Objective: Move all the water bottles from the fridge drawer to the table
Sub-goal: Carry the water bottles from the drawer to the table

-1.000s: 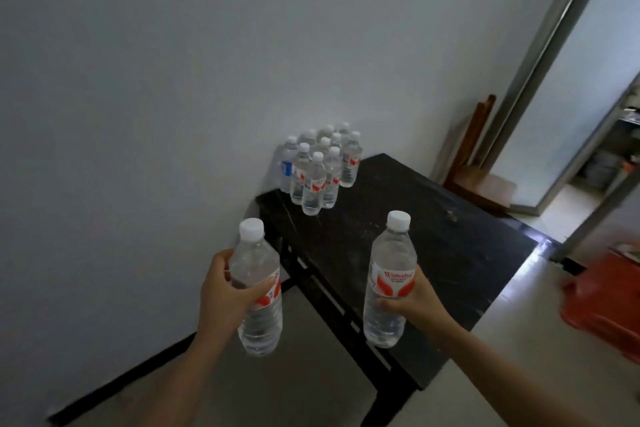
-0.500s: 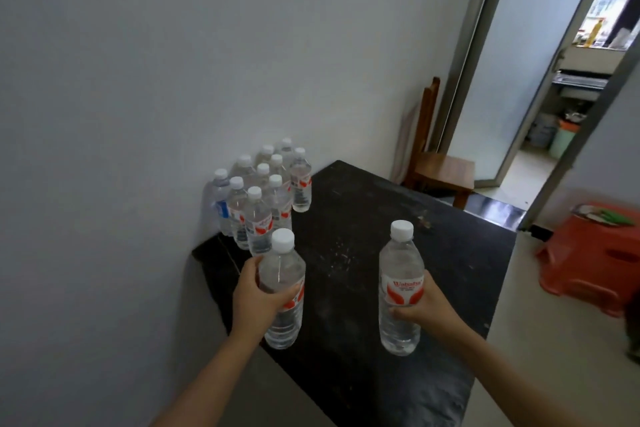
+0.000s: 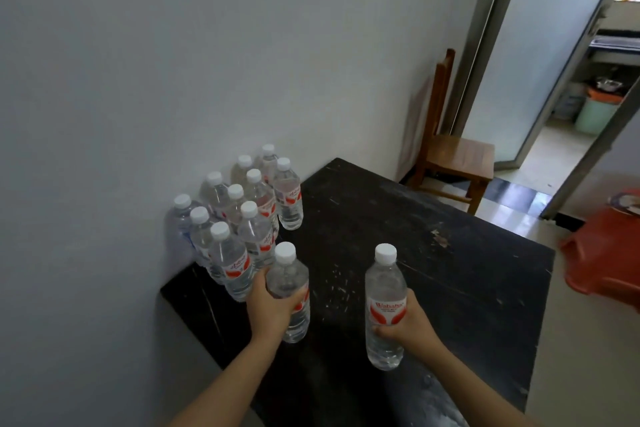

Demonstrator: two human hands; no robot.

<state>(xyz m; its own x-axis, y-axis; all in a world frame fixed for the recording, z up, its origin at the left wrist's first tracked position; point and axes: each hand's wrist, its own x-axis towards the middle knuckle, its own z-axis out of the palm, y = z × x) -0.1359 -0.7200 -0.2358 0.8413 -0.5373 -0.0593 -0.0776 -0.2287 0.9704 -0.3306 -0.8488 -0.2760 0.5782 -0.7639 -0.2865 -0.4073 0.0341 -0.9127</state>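
- The left bottle [image 3: 290, 282] is upright in the left grip [image 3: 268, 308], over the counter [image 3: 433, 274] near its left edge. The clear water bottle has a white cap and a red-and-white label.
- The left grip is clamped on this bottle's middle, the fingers wrapped over the label and the thumb on the side toward the wall.
- The right bottle [image 3: 385, 291] is of the same kind and also upright, its red-and-white label facing the camera. It is in the right grip [image 3: 410, 322], over the near middle of the counter and well apart from the left bottle.
- The right grip is clamped on this bottle's lower half from the right side, the fingertips curled under the label.
- I cannot tell whether either bottle's base touches the counter.
- A cluster of bottles [image 3: 258, 236] stands at the counter's far left corner, against the wall [image 3: 173, 80]. Ten white caps show, and the nearest bottle is just beside the left grip.
- The counter is dark and scuffed, with pale scratches on its top.
- A wooden chair [image 3: 453, 156] stands beyond the counter's far edge, beside an open doorway [image 3: 568, 135].
- A red plastic stool [image 3: 602, 253] sits on the floor off the counter's right edge.
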